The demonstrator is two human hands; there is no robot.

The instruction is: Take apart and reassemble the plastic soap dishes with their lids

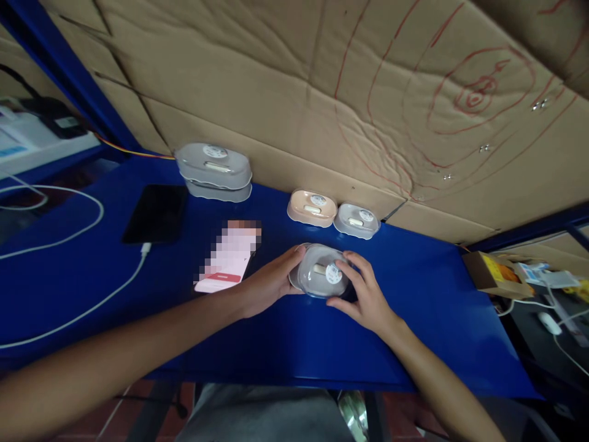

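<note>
In front of me is a small grey oval box with a clear domed lid (pixel 313 283), a pale bar handle and a round white sticker. My left hand (pixel 276 279) grips its left end, thumb on the top edge and fingers passing underneath out of sight. Around the right end curve the thumb and fingers of my right hand (pixel 365 294), one fingertip resting by the sticker. Behind it, against the cardboard, stand a peach box with the same kind of lid (pixel 306 215) and a second grey lidded box (pixel 354 228), side by side.
At the back left two larger grey lidded boxes (pixel 211 166) are stacked. A lit phone (pixel 227 258) lies left of my hands, beside a dark tablet (pixel 156 213) with a white cable (pixel 124 283). Cardboard (pixel 257 80) walls the back of the blue table (pixel 442 325). An open carton (pixel 497 276) stands right.
</note>
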